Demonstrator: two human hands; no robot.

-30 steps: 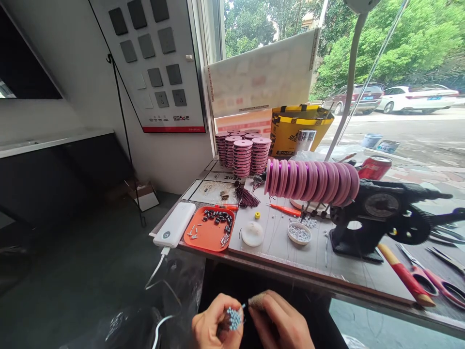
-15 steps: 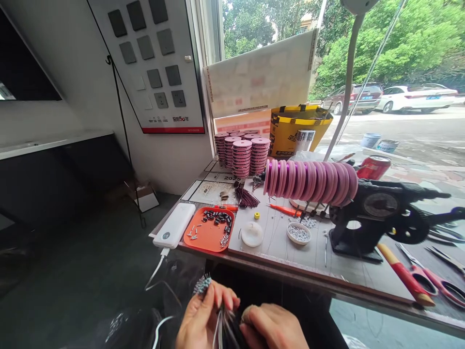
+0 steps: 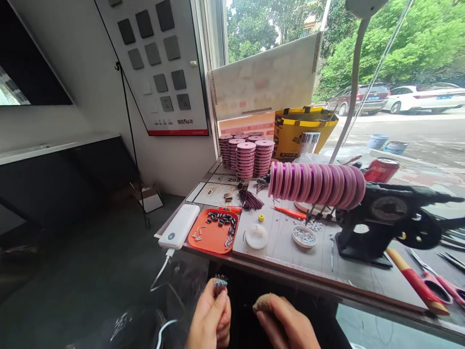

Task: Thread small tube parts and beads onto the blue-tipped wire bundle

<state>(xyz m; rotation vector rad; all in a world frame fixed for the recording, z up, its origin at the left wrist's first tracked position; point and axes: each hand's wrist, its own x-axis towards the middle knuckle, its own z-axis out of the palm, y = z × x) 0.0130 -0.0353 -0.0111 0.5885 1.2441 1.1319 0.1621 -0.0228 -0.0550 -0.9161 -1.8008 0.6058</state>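
Both hands are low in the head view, below the table's front edge (image 3: 290,286). My left hand (image 3: 211,320) pinches a small bundle of thin wires with blue-grey tips (image 3: 220,282), the tips pointing up. My right hand (image 3: 286,322) is beside it with the fingers curled; a brownish thing shows at its thumb tip, and I cannot tell what it is. On the table above stand an orange tray (image 3: 214,235) with small dark parts, a white round lid (image 3: 256,236), a small bowl of beads (image 3: 304,236) and a row of pink spools (image 3: 316,183) on a black winder (image 3: 385,218).
Stacks of pink spools (image 3: 247,157) and a yellow bag (image 3: 301,126) stand at the back by the window. A white power bank (image 3: 179,232) with a cable lies at the left corner. Red-handled scissors (image 3: 436,288) and a red can (image 3: 382,169) are at the right.
My left hand has shifted the wire bundle from beside the right hand outward to the left and then upright. The camera has drifted slightly left.
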